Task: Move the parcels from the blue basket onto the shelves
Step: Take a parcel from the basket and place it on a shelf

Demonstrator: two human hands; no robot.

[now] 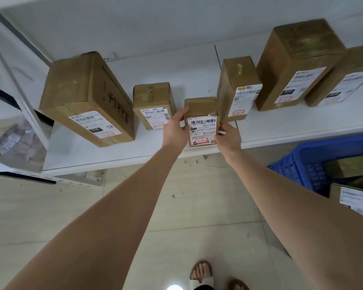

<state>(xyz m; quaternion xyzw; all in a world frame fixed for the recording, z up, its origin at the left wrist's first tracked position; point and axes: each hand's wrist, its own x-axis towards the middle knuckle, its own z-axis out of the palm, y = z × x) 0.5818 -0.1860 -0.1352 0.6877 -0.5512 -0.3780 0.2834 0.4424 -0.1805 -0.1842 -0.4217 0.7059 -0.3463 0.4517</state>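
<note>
Gripping a small parcel (201, 126) at centre frame: left hand (175, 131) on its left edge, right hand (227, 139) on its right, fingers (180, 116) curled round the cardboard. Standing upright at the front of the white shelf (302, 122), between a squat box (154, 101) and a taller box (238, 84). Lower right, blue basket (298, 164) holding more parcels (348, 166).

Bare forearms (113, 206); a white slide sandal (201, 283) (toes showing), possibly dark trousers (204, 288).

Parcel storeroom: labelled cartons (88, 97) on shelving (281, 126).
</note>
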